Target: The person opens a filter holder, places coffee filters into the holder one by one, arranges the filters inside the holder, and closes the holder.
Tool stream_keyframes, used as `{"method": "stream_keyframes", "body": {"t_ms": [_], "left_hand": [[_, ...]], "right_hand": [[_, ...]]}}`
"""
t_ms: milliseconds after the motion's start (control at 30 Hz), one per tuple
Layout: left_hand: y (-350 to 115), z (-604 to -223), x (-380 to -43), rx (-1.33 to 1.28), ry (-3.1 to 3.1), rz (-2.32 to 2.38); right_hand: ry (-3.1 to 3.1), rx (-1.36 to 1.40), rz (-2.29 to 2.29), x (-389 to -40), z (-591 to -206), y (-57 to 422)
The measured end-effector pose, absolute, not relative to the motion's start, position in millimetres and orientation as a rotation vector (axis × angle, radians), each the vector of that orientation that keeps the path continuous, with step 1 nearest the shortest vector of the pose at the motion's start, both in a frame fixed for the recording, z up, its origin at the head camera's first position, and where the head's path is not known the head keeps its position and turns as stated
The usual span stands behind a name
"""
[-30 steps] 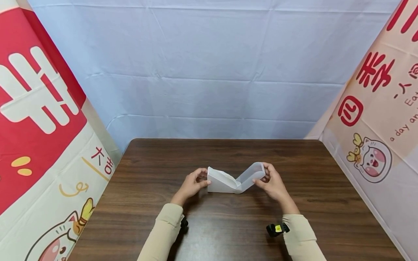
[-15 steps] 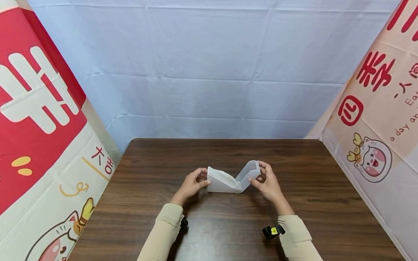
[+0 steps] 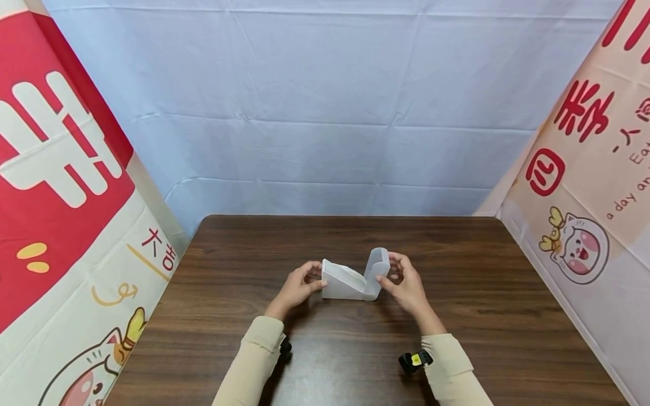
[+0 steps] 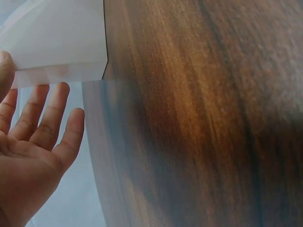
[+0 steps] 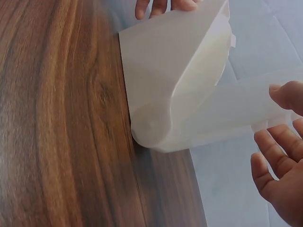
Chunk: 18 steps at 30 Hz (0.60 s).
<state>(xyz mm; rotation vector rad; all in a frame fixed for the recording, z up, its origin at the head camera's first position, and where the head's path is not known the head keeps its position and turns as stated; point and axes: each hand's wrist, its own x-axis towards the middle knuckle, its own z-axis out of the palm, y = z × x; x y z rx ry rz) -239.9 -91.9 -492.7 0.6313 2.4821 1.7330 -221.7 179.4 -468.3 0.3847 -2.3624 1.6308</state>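
A whitish, translucent plastic box [image 3: 342, 287] with a hinged flip-top lid [image 3: 376, 274] rests near the middle of the table. Its slanted mouth faces up, and the lid stands nearly upright at the right end. My left hand [image 3: 297, 288] holds the box's left end, thumb at the front and fingers behind. On the other side my right hand [image 3: 409, 289] pinches the lid's free end between thumb and fingers. The round hinge [image 5: 151, 125] joining lid and box shows in the right wrist view. What lies inside the box cannot be made out.
The dark wood-grain table [image 3: 244, 242] reaches back to a pale blue cloth [image 3: 325, 113]. Printed cloths, one red and white [image 3: 86, 237] and one pinkish [image 3: 574, 169], hang at the left and right. Each wrist carries a small black camera.
My right hand has moved left, swinging the lid from a rightward slant to nearly upright. The left hand and the box body have stayed in place.
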Motion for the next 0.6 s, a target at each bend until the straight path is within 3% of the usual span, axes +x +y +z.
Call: {"method": "stream_keyframes", "body": {"t_ms": [400,600], "left_hand": [[-94,-530,-258,0.621,2.546,1.702],[-95,-532,-259,0.615,2.547,1.706]], "right_hand": [[-2.379,0.568,1.527,-219,-456,158],[-2.363,0.660,1.465,-237,-484,152]]}}
